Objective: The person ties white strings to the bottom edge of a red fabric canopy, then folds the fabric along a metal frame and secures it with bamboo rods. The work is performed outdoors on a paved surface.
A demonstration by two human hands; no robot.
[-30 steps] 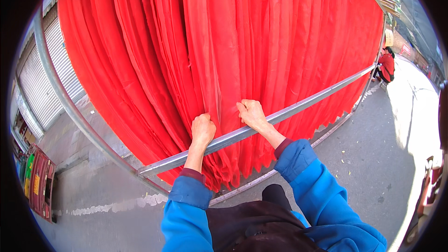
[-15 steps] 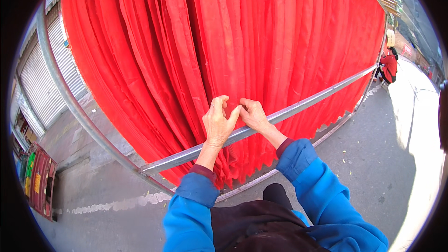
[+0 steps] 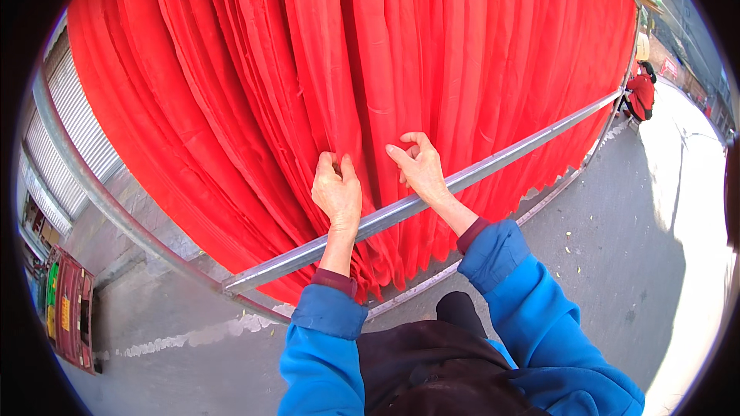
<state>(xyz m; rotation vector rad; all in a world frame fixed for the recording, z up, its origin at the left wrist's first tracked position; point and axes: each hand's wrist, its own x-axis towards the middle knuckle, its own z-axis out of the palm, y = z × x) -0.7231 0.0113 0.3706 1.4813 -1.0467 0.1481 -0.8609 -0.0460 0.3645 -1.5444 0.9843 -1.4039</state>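
Tall sheets of bright red cloth [image 3: 455,54] hang side by side in close folds, their lower ends reaching below a metal rail. My left hand [image 3: 338,192] reaches over that rail and pinches the edge of one fold between thumb and fingers. To its right, my right hand [image 3: 422,171] is held in front of a neighbouring fold, thumb and index finger apart, the other fingers curled. Nothing shows in its grip. A dark gap runs between the two folds, above and between my hands.
The slanting metal rail [image 3: 532,135] crosses under both wrists and joins a curved metal pipe [image 3: 116,204] at left. A red cart-like vehicle [image 3: 71,304] stands at lower left near shutters [image 3: 69,135]. Far right, a person in red [image 3: 640,94] sits low beside the frame.
My hands have drawn apart: the left moved left and slightly down, the right slightly up. The fold at my left hand has shifted left, and a gap shows between the folds.
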